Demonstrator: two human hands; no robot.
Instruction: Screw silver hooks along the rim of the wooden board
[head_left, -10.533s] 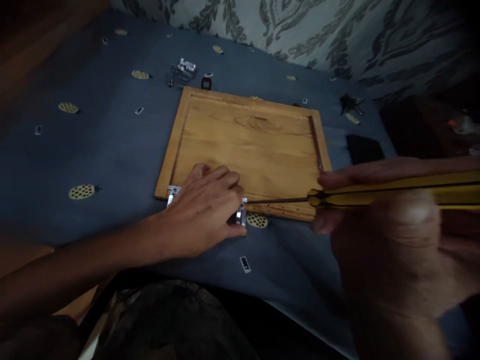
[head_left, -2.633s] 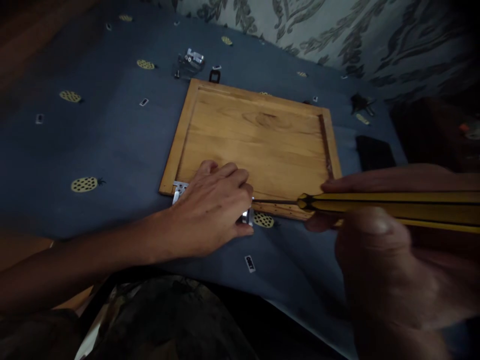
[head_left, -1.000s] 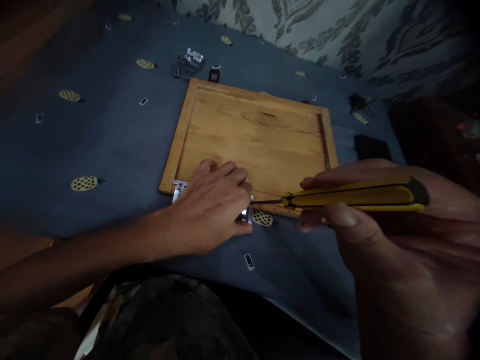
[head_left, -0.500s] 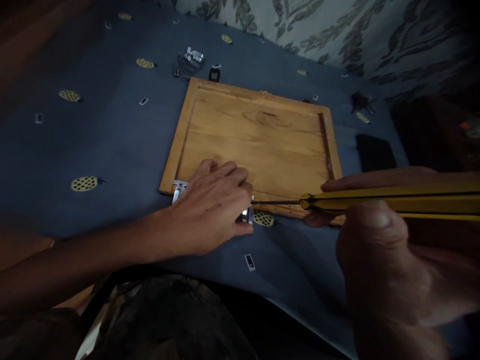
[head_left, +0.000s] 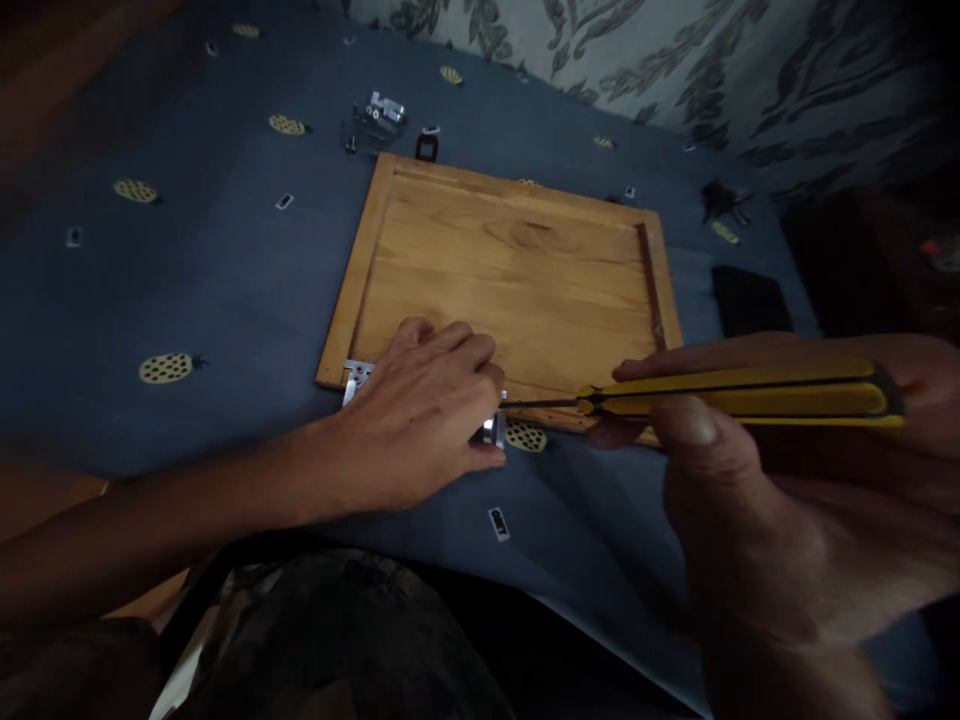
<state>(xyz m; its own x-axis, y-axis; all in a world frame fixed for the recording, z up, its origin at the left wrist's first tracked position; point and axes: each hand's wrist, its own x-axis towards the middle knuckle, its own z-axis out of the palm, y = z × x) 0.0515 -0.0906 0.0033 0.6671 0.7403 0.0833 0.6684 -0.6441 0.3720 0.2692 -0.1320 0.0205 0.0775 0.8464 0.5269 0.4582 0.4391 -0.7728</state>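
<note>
A framed wooden panel (head_left: 517, 270) lies flat on a blue patterned cloth (head_left: 187, 280). My left hand (head_left: 424, 420) lies over a shiny metal bracket (head_left: 493, 430) at the panel's near edge, fingers curled down on it. My right hand (head_left: 772, 500) is closed round a yellow-and-black screwdriver (head_left: 742, 395). Its thin shaft runs left, and the tip meets the bracket just by my left fingertips. Most of the bracket is hidden under my left hand; its other end (head_left: 354, 376) pokes out at the left.
Loose metal hardware (head_left: 379, 112) and a small black clip (head_left: 427, 146) lie beyond the panel's far left corner. A dark flat object (head_left: 750, 300) and small dark parts (head_left: 721, 200) lie to the right. A patterned wall (head_left: 675, 70) rises behind. Dark clothing (head_left: 337, 640) fills the near foreground.
The screwdriver handle has shifted back and forth along its length between frames while its tip stayed at the bracket. My left hand has kept its place on the bracket.
</note>
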